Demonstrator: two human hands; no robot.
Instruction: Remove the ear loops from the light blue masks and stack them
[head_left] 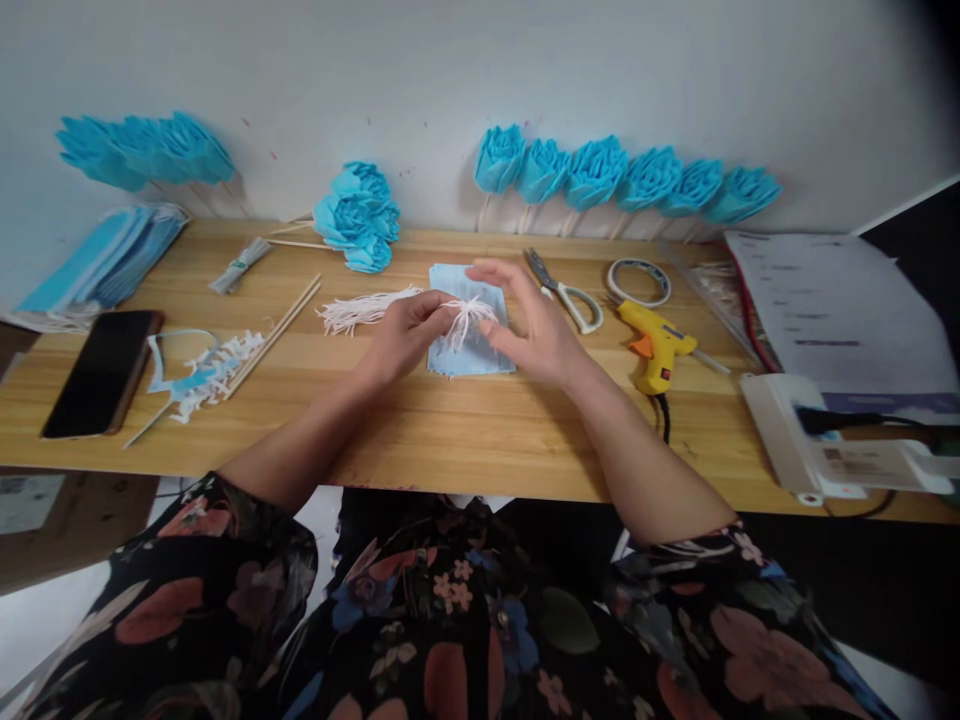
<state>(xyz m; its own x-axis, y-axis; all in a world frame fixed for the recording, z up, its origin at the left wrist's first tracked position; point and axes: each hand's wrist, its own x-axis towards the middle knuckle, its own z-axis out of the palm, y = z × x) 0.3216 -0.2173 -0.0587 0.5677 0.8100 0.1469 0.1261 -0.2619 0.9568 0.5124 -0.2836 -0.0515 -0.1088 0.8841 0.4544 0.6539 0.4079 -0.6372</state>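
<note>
My left hand (405, 332) pinches a small tuft of white cords (471, 316) between thumb and fingertips, and the cord ends fan out to the right. Around the far side of the tuft curves my right hand (541, 328), its fingers apart and its thumb at the cord ends. Both hands are over a stack of light blue fabric sheets (480, 362) on the wooden table. A longer bundle of white cords (356, 311) lies just left of the stack, partly hidden by my left hand.
Pliers-like scissors (566, 292), a tape roll (639, 282) and a yellow glue gun (655, 345) lie right, near a white power strip (795, 440). Left are sticks (274, 335), cord trimmings (214, 370), a phone (103, 372) and face masks (105, 262). Blue fabric flowers (596, 172) lean along the wall.
</note>
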